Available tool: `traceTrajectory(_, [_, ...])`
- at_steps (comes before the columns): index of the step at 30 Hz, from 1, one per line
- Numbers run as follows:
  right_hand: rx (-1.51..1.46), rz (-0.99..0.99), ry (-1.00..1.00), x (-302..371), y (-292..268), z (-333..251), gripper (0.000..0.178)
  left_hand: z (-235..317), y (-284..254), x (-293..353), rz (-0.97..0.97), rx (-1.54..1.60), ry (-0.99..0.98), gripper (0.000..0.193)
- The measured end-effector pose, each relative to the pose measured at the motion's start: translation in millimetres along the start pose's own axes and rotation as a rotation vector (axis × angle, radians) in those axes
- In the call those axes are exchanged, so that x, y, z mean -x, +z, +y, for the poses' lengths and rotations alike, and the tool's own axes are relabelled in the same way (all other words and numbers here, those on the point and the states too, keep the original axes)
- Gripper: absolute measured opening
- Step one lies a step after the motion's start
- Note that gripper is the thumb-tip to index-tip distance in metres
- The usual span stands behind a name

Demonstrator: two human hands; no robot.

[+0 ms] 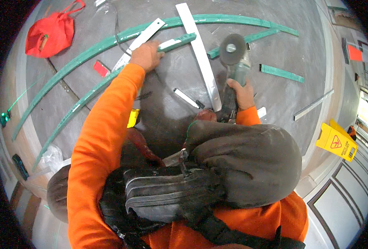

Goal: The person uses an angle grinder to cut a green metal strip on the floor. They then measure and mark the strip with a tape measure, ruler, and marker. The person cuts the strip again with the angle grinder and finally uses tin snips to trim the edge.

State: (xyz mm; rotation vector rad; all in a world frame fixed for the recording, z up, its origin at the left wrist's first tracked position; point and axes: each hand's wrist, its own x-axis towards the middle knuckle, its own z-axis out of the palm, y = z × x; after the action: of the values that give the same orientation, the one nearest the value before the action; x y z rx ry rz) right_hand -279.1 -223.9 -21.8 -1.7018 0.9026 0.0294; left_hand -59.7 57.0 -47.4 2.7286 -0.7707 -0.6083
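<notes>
My left hand (145, 56) is wrapped round a long green strip (177, 42) with white patches, which runs back to the lower left under my arm. In my right hand (243, 93) is an angle grinder (239, 69), its round disc (233, 49) raised and facing up, apart from the strips. A white flat bar (198, 54) lies between my hands. Near my left hand a white ruler (150, 33) passes partly beneath it. A longer curved green strip (88, 52) arcs beyond, with shorter green pieces (282, 73) to the right.
A white marker (187, 98), a yellow tape measure (133, 118) and a small red block (101, 68) lie close by. A red bag (50, 35) is at far left, near a green laser device (4, 119). A yellow floor sign (336, 142) stands at right. A cable (116, 29) trails behind.
</notes>
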Motion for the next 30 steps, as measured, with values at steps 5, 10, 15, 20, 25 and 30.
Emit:
traceTrajectory(5, [-0.617,0.136,0.173,15,-23,2,0.031,25,-33,-42,0.356,-0.098,0.232,0.055])
traceTrajectory(10, [-0.916,0.264,0.246,27,-44,44,0.034,154,-41,-108,-0.054,-0.033,0.448,0.036])
traceTrajectory(15, [-0.959,0.381,0.298,42,-51,54,0.035,215,1,-139,-0.330,-0.120,0.360,0.042])
traceTrajectory(20, [-1.083,0.223,0.286,66,-67,42,0.039,217,64,-166,-0.331,0.008,0.278,0.033])
traceTrajectory(25, [-0.951,0.266,0.131,51,-72,35,0.037,207,21,-132,-0.441,0.194,0.297,0.038])
traceTrajectory(30, [-1.031,0.113,0.082,56,-52,-23,0.035,218,117,-128,0.024,0.152,0.113,0.047])
